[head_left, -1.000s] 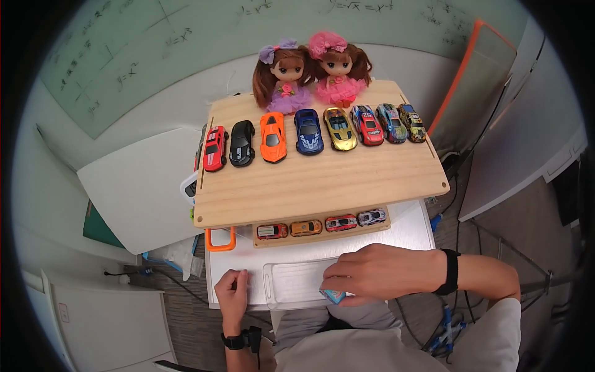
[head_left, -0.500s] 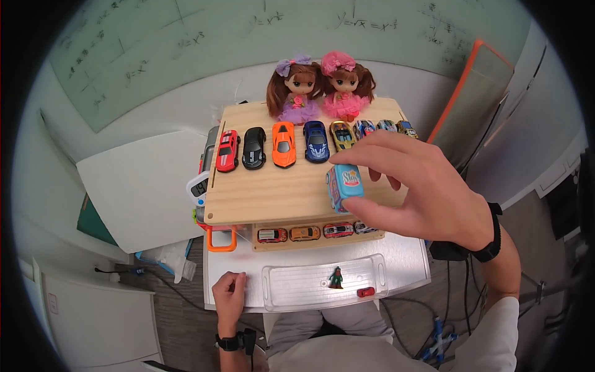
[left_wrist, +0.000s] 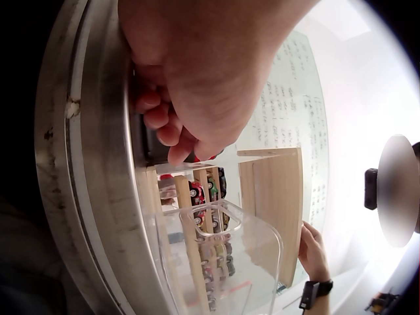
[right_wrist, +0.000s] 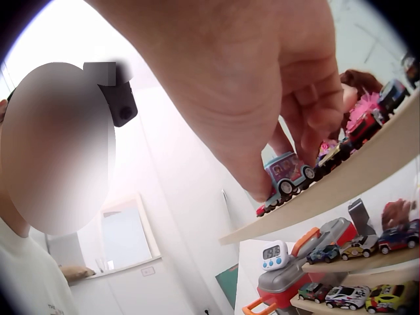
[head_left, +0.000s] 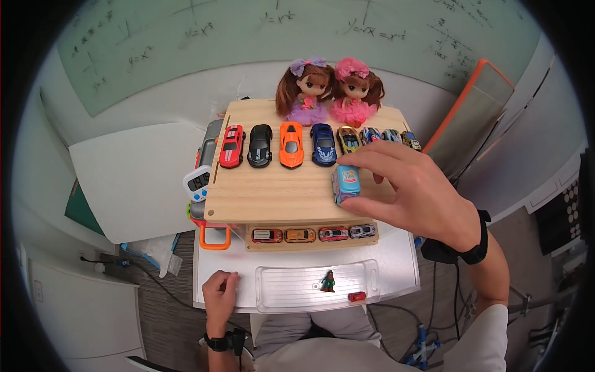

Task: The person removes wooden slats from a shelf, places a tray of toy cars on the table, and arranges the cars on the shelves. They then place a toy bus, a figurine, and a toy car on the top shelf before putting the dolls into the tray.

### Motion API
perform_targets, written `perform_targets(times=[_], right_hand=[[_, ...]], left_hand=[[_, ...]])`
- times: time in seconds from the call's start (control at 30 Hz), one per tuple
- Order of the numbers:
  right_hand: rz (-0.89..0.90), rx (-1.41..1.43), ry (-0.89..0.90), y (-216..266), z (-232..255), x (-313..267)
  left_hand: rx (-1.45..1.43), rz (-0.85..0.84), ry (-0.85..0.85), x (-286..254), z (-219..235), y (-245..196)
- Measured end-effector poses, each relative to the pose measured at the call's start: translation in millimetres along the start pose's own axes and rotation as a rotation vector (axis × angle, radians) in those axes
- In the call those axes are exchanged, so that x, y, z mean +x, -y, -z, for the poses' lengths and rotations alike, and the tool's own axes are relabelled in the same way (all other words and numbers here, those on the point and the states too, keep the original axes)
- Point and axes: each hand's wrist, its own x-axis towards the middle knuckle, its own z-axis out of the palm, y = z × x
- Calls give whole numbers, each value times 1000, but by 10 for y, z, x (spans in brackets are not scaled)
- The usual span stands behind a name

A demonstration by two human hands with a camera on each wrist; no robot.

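My right hand (head_left: 415, 195) pinches a light blue toy bus (head_left: 346, 180) between thumb and fingers, over the front part of the wooden top board (head_left: 273, 195). In the right wrist view the bus's wheels (right_wrist: 308, 172) are right at the board's surface. Behind it runs a row of toy cars, among them a red car (head_left: 232, 147), a black one (head_left: 260, 146), an orange one (head_left: 290, 145) and a dark blue one (head_left: 323, 145). On the white table my left hand (head_left: 219, 292) rests with loosely curled fingers, holding nothing, left of the clear tray (head_left: 269, 304).
A small dark green figure (head_left: 328, 281) and a small red car (head_left: 357, 297) lie in the tray. Two dolls (head_left: 354, 111) sit at the board's back edge. More cars (head_left: 300, 235) line a lower shelf. A white timer (head_left: 198, 182) and an orange handle (head_left: 215, 246) stand left.
My right hand has lifted the toy bus from over the tray up to the top board and lowered it close to the surface. The left hand has stayed on the table.
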Motion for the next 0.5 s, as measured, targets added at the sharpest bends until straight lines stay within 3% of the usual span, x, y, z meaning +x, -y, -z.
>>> perform_targets(times=[0.5], right_hand=[[57, 2, -77, -69, -79, -37]], left_hand=[[31, 32, 16, 3, -4, 17]])
